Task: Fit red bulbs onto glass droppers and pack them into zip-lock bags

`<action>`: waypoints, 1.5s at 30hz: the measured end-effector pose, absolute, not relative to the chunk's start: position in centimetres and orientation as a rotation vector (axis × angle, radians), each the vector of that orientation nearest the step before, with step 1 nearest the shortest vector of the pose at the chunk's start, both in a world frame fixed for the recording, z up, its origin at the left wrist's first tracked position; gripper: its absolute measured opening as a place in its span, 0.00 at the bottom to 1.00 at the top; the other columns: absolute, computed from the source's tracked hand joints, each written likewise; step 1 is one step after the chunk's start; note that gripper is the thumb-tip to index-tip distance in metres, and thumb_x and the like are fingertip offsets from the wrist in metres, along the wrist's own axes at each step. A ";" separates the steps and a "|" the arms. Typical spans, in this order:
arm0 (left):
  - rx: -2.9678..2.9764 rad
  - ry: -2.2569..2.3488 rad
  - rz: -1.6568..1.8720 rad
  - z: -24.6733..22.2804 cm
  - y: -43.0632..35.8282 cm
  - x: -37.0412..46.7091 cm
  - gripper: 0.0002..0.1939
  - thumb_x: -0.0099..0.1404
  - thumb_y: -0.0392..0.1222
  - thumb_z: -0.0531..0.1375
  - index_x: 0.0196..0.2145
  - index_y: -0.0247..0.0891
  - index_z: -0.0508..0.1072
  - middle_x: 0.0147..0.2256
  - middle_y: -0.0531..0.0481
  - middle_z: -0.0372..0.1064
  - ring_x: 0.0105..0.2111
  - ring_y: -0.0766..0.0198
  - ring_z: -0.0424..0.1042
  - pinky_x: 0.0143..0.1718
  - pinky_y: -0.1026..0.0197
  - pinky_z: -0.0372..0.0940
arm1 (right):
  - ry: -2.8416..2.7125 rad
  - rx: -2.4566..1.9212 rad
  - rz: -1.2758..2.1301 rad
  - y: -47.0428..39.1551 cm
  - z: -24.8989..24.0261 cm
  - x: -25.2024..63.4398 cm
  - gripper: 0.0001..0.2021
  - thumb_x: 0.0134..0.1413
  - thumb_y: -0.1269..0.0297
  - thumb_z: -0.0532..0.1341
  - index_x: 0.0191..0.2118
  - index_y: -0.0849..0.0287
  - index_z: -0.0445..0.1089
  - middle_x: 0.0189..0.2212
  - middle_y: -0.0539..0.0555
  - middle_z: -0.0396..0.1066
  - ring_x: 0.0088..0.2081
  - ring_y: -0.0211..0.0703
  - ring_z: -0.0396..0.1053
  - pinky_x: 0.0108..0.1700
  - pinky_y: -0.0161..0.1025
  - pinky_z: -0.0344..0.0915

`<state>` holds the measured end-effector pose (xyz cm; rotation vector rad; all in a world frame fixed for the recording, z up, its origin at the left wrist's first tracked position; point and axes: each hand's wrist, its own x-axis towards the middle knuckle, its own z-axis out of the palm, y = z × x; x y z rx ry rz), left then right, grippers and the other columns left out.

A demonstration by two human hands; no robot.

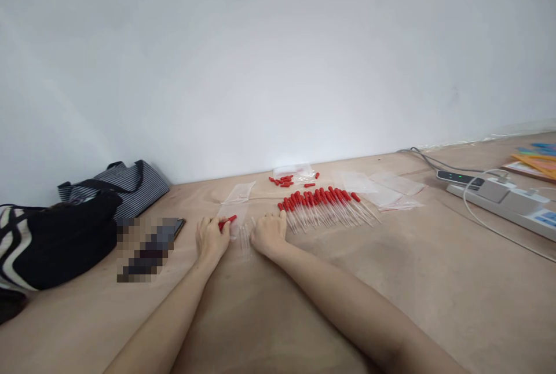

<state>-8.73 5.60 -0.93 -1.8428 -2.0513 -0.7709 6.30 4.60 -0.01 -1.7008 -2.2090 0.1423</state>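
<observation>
My left hand (211,239) is closed around a red rubber dropper bulb (229,222), which sticks out to the right past the thumb. My right hand (268,233) rests on the table with its fingers curled, beside several bare glass dropper tubes (244,239). Whatever its fingertips pinch is hidden. To the right lies a row of glass droppers (324,207), their red bulbs pointing away from me. Farther back, loose red bulbs (285,180) are scattered near a clear plastic bag (306,176). Another clear bag (238,195) lies just beyond my left hand.
Flat clear zip bags (391,190) lie right of the droppers. A white power strip (508,209) with plugs and cables is at the far right. On the left are a phone-like dark object (152,249), a striped bag (136,189) and black fabric (69,241). A white wall stands behind.
</observation>
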 end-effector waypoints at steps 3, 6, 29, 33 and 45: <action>-1.895 -1.984 -0.834 -0.6 5.2 -8.1 0.10 0.57 0.40 0.50 0.30 0.35 0.69 0.31 0.43 0.67 0.37 0.52 0.64 0.43 0.53 0.57 | -2.231 -1.726 0.158 4.8 0.2 6.2 0.12 0.50 0.70 0.51 0.32 0.62 0.72 0.34 0.60 0.71 0.38 0.48 0.65 0.48 0.49 0.44; -1.963 -1.917 -0.920 -0.5 4.6 -7.2 0.10 0.59 0.40 0.49 0.34 0.34 0.67 0.33 0.44 0.67 0.37 0.55 0.65 0.41 0.56 0.60 | -2.220 -1.770 0.149 4.4 0.5 7.0 0.12 0.50 0.73 0.51 0.34 0.64 0.71 0.36 0.62 0.70 0.40 0.50 0.63 0.46 0.49 0.46; -2.979 -1.802 -1.281 -1.8 -1.2 1.3 0.09 0.62 0.43 0.51 0.34 0.37 0.66 0.28 0.53 0.65 0.28 0.66 0.64 0.30 0.66 0.59 | -2.065 -1.005 0.257 -1.4 -2.6 22.7 0.10 0.56 0.69 0.49 0.40 0.57 0.66 0.32 0.54 0.68 0.35 0.40 0.64 0.39 0.42 0.55; -2.990 -1.792 -1.273 -1.8 -1.2 1.3 0.09 0.62 0.43 0.51 0.34 0.36 0.67 0.28 0.52 0.66 0.29 0.65 0.65 0.31 0.65 0.60 | -2.108 -0.992 0.283 -1.6 -2.6 22.1 0.10 0.56 0.69 0.50 0.41 0.56 0.66 0.32 0.53 0.69 0.34 0.39 0.64 0.39 0.41 0.54; -2.918 -1.767 -1.322 -1.5 -1.3 1.4 0.09 0.60 0.41 0.53 0.34 0.37 0.71 0.31 0.51 0.72 0.31 0.63 0.69 0.33 0.63 0.63 | -2.217 -0.952 0.326 -1.7 -2.6 21.4 0.11 0.57 0.68 0.49 0.42 0.57 0.67 0.29 0.52 0.68 0.31 0.37 0.62 0.39 0.40 0.50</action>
